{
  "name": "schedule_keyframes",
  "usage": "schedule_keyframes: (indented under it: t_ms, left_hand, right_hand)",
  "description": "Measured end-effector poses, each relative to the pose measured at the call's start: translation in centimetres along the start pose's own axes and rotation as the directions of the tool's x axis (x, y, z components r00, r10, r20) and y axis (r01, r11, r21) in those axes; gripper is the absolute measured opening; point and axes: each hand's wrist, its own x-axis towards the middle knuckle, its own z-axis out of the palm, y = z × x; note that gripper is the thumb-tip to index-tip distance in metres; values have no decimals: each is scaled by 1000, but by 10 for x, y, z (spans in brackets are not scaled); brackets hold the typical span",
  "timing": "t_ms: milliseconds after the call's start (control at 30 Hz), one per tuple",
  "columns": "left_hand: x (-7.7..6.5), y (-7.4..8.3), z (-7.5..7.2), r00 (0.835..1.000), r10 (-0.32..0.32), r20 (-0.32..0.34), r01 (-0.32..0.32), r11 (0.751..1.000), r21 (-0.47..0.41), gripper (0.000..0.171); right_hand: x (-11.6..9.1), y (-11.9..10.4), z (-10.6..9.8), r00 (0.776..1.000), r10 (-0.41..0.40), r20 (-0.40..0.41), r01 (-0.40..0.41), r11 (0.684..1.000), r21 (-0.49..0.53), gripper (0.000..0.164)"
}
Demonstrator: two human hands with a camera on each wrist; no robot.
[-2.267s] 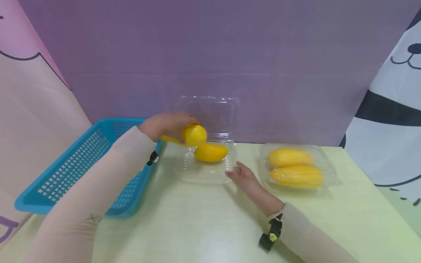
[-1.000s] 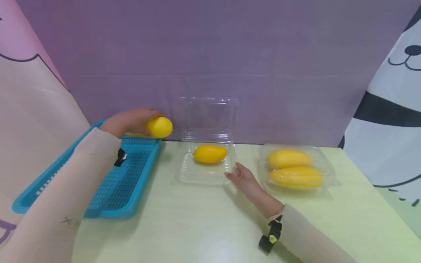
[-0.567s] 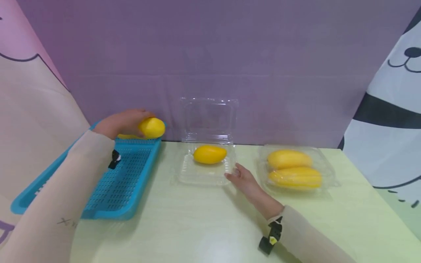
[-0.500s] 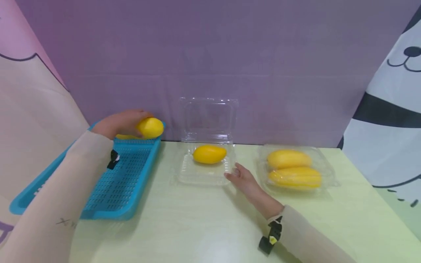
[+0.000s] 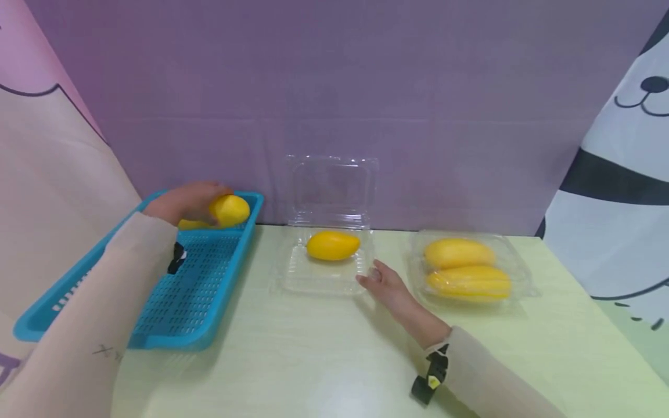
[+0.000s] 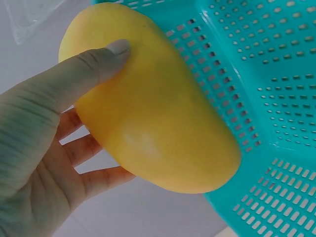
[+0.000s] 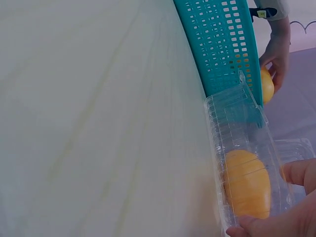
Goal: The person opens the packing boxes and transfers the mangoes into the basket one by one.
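Note:
My left hand [image 5: 190, 200] holds a yellow mango [image 5: 230, 210] at the far end of the blue basket [image 5: 225, 305]. In the left wrist view, the thumb lies on top of the mango [image 6: 158, 108], and the other fingers are partly hidden behind it. A clear plastic clamshell container [image 5: 313, 283] sits mid-table with its lid [image 5: 333, 188] raised against the backdrop. One mango [image 5: 333, 245] lies inside it. My right hand [image 5: 389, 290] grips the container's right side, with thumb and fingers along its wall in the right wrist view.
To the right stands a closed clear container [image 5: 514, 252] with two yellow fruits [image 5: 460, 253] inside. A purple backdrop [image 5: 334, 75] rises directly behind the pale table [image 5: 324, 354]. Printed fabric [image 5: 617, 197] hangs at both sides.
With the mango in its grip, my left hand has moved left from over the open container to the basket's far end, then slightly lower. The right hand keeps its place.

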Motion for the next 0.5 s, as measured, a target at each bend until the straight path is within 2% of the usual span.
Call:
schedule_keyframes:
  t_ms: [133,267,400,500]
  left_hand:
    - [2,-4,9,1000,-21,3,21,1000,-20,63]
    - [3,-10,16,1000,-13,15,13,999,-33,64]
    - [5,-14,20,999,-3,35,4,1000,-24,65]
    - [3,-15,22,998,-22,51,23,999,-23,66]
  right_hand:
    - [0,1,0,1000,20,5,-20,1000,-12,75]
    - [1,1,0,999,40,4,-39,999,-30,74]
    - [2,1,1,1000,25,5,-25,999,-30,75]
    - [1,0,2,1000,6,7,-6,1000,-25,75]
